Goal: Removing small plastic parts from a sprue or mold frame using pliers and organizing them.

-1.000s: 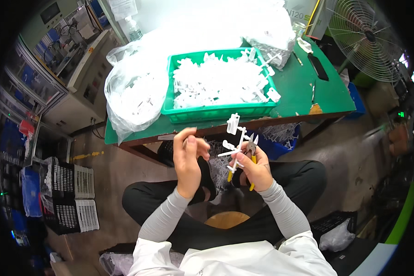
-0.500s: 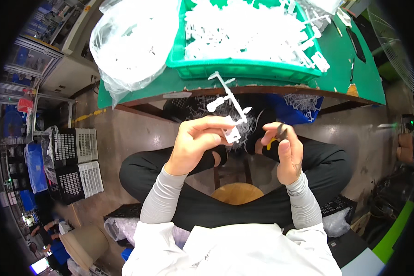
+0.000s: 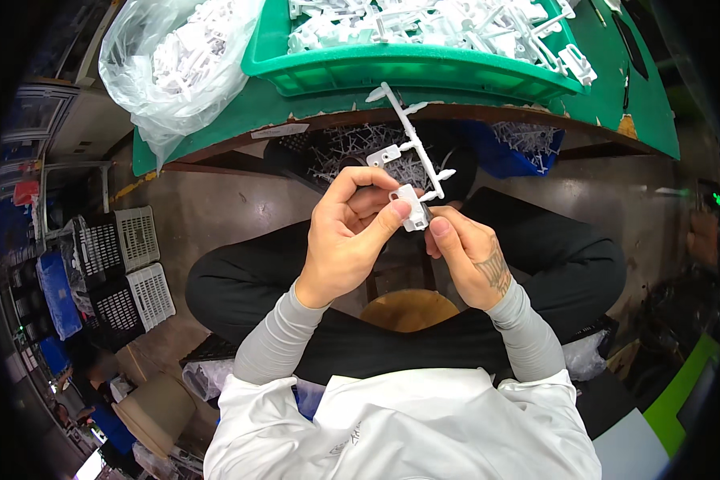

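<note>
My left hand [image 3: 344, 236] is closed, its thumb and fingers pinching a white moulded plastic part [image 3: 412, 210]. That part joins the lower end of a long white plastic sprue [image 3: 414, 140], which slants up and left toward the table edge. A second, smaller white part [image 3: 385, 156] hangs off the sprue's left side. My right hand [image 3: 466, 252] is closed beside the pinched part, its fingertips around a small tool. Only a dark tip [image 3: 427, 214] of the tool shows, touching or very close to the part's right edge. The rest is hidden in my fingers.
A green tray [image 3: 424, 68] heaped with white mouldings stands on the green table [image 3: 656, 120]. Left of it, a clear plastic bag [image 3: 136, 88] holds white pieces. Sprue scraps fill a blue bin [image 3: 488, 152] under the table. A round wooden stool [image 3: 408, 310] shows between my legs.
My right hand has moved left and closed in on the white part, bringing the dark and yellow tool against or beside it. The sprue has shifted slightly right. The view has shifted somewhat.
</note>
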`<state>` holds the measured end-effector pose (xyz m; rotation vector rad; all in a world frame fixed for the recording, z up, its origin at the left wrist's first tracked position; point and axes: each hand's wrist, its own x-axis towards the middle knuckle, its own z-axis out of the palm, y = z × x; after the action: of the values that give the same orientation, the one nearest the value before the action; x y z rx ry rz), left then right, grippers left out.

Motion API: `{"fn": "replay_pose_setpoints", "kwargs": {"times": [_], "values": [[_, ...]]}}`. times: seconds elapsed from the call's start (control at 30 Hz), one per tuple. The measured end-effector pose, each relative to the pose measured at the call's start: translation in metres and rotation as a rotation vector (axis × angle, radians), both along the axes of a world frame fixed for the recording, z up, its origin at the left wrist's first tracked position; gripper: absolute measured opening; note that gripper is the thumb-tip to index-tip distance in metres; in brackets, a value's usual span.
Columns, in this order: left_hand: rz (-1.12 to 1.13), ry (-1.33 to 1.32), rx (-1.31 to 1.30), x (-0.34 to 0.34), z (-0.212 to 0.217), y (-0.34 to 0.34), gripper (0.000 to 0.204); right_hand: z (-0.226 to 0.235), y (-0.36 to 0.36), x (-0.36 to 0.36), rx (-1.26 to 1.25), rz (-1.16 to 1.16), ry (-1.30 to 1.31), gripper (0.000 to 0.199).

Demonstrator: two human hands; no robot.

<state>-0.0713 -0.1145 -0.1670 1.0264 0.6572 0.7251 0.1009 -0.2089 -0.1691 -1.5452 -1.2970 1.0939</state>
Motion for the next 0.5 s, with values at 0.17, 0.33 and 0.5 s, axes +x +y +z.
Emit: {"fn": "replay_pose_setpoints", "kwargs": {"times": [0.17,0.33,0.5], "values": [[0.013,0.041,0.077,0.0014,-0.0011,-0.0029,0.023,-0.0014,0.0001,-0.0011,0.017,-0.024,-0.035,0.029],[0.038,0.046,-0.004,0.0031,0.0051,-0.0056,0.022,-0.0006,-0.0012,-0.0006,-0.028,-0.032,-0.066,0.028],[0.053,0.048,-0.002,0.0047,0.0053,-0.0065,0.021,0.0009,0.001,-0.0008,0.058,-0.034,-0.153,0.029]]}}
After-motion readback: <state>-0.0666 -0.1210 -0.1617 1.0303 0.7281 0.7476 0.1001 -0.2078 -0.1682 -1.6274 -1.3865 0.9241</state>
